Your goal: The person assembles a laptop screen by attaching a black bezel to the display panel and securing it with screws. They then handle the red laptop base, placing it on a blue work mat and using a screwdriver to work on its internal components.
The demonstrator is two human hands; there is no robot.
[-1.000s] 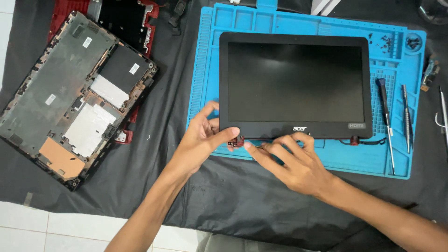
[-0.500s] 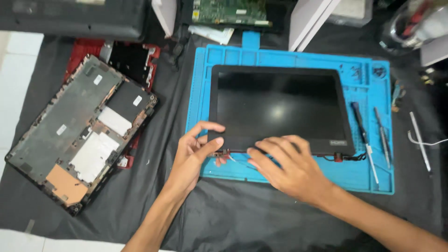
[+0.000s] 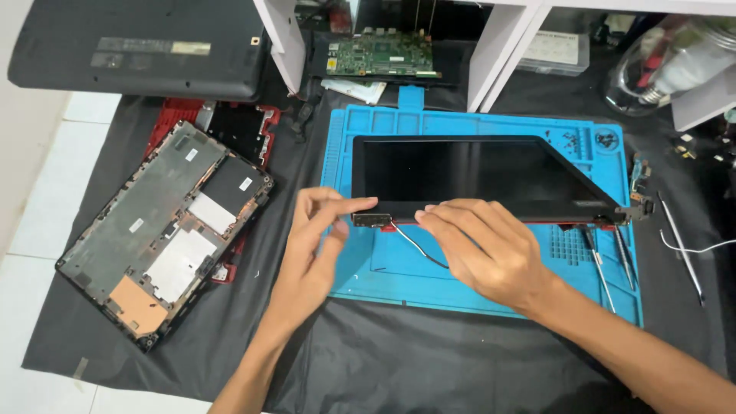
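Note:
A black laptop screen panel [image 3: 468, 172] is tilted up off a blue work mat [image 3: 399, 268], its near edge raised. My left hand [image 3: 314, 245] grips the panel's near left corner by the hinge. My right hand [image 3: 483, 249] holds the near edge a little further right, fingers curled over it. A thin dark cable [image 3: 418, 249] hangs from the panel's lower edge down to the mat between my hands.
A stripped laptop base [image 3: 165, 230] lies at the left on a black cloth, over red casing parts. Screwdrivers [image 3: 606, 261] lie on the mat's right side. A closed dark laptop [image 3: 138, 50], a green circuit board [image 3: 383, 54] and white shelf legs stand at the back.
The screen panel lay flat on the mat before; now its near edge is lifted by both hands and the cable shows beneath. The camera has tilted up, showing more of the back.

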